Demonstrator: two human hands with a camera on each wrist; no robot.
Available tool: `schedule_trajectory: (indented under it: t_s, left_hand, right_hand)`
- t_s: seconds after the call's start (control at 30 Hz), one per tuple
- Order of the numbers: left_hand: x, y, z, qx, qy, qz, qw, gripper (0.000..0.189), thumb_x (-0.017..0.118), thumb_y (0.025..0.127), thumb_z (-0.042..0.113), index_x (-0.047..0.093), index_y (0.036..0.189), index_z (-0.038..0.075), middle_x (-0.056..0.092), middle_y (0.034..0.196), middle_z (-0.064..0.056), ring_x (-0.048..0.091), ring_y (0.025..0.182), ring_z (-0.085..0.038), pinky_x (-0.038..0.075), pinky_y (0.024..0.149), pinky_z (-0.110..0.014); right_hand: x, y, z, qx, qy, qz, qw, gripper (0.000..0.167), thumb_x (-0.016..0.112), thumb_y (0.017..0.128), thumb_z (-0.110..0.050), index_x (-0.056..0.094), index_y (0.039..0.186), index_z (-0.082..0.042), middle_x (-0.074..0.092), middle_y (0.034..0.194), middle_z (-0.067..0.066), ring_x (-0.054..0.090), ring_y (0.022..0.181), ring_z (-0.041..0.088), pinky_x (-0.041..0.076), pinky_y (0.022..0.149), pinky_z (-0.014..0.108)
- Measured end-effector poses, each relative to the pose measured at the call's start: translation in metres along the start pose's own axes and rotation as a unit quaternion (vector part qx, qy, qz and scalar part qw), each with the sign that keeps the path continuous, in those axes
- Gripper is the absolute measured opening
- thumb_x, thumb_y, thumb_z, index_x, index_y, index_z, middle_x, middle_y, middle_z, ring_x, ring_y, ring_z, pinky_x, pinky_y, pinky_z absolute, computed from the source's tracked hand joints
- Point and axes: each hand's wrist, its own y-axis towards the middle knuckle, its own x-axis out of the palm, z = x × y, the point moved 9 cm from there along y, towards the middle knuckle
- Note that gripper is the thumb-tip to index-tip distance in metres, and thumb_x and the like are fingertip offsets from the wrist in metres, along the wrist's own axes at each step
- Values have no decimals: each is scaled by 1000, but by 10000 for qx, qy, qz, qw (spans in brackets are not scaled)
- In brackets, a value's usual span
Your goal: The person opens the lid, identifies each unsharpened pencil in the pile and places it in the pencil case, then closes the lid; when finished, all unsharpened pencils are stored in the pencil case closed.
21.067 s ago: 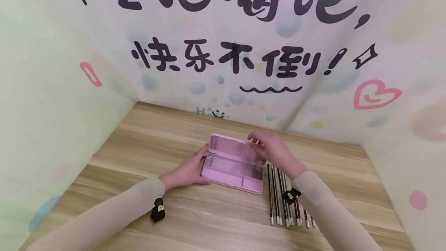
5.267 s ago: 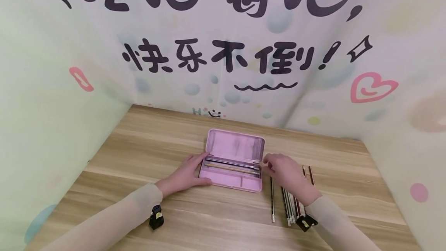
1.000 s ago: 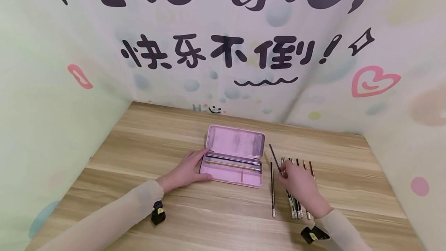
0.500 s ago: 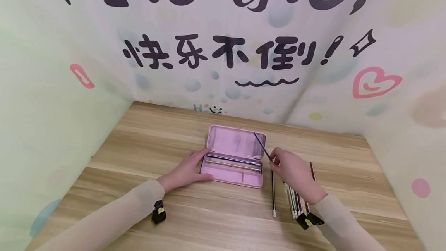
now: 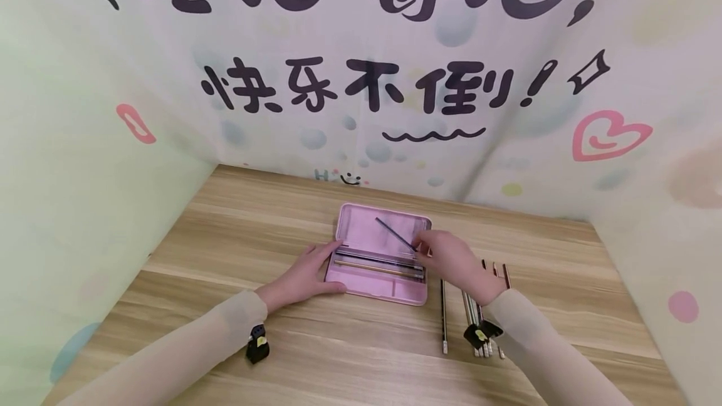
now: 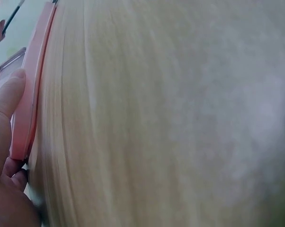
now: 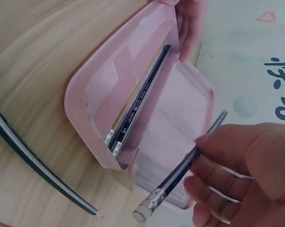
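An opened pink pencil case (image 5: 361,283) lies on the table, its lid leaned back. My left hand (image 5: 299,277) grips its left end, thumb at the front and fingers behind. Inside, a yellow pencil (image 5: 378,269) and a dark pencil (image 7: 141,97) lie lengthwise in the long rear compartment; the small front-right compartment holds nothing visible. My right hand (image 5: 451,260) pinches another dark pencil (image 5: 393,232) between thumb and fingers. This pencil slants above the case in front of the lid, its eraser end (image 7: 149,208) toward the right wrist camera.
Right of the case a single dark pencil (image 5: 444,321) lies on the wooden table (image 5: 338,356). Farther right, several more pencils (image 5: 479,312) lie side by side, partly hidden under my right forearm. A printed cloth wall (image 5: 282,143) stands behind the table.
My right hand has carried the dark pencil left from the loose pencils to above the case. The left hand stays on the case. Earlier, the case held no yellow pencil.
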Motion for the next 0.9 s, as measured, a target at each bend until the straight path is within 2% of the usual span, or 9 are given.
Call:
schedule_trajectory:
  t_s: [0.27,0.4,0.53,0.73,0.9]
  left_hand:
    - [1,0,0,48,10,56,10000,100,87,85,38,33,160,-1,43,160,-24,41,147,-43,14,129,-59]
    - [0,-1,0,66,-1,80,9999,100,87,85,38,34,160,0,43,159,-24,41,147,-43,15,128,-60]
    - [1,-1,0,123,49,68,9999,100,87,85,39,33,161,0,43,159,-24,42,147,-41,15,129,-59]
    - [1,1,0,118,24,50,9999,101,87,85,40,33,161,1,43,160,-24,42,147,-41,14,129,-58]
    - [0,1,-2,17,-9,24,10000,102,87,85,40,32,161,1,43,160,-24,41,147,-41,14,129,-58]
  right_hand:
    - [18,15,-14,-405,-281,-239,9985,4,77,91,-7,74,92,-8,71,82,0,66,76,15,60,71,35]
    - [26,21,-25,-729,-391,-256,9962,6,76,89,-3,74,90,-9,72,83,0,67,78,16,60,72,34]
    - [34,23,-35,-1061,-491,-243,9928,8,77,87,-1,73,87,-9,68,79,-2,61,75,15,56,70,33]
    - [50,27,-39,-1010,-761,-436,9910,8,80,90,-7,72,88,-10,69,80,-1,62,76,16,57,71,34]
    - [58,31,-43,-1086,-1104,-387,9872,12,80,91,-9,69,86,-12,69,81,-1,64,79,18,59,74,36]
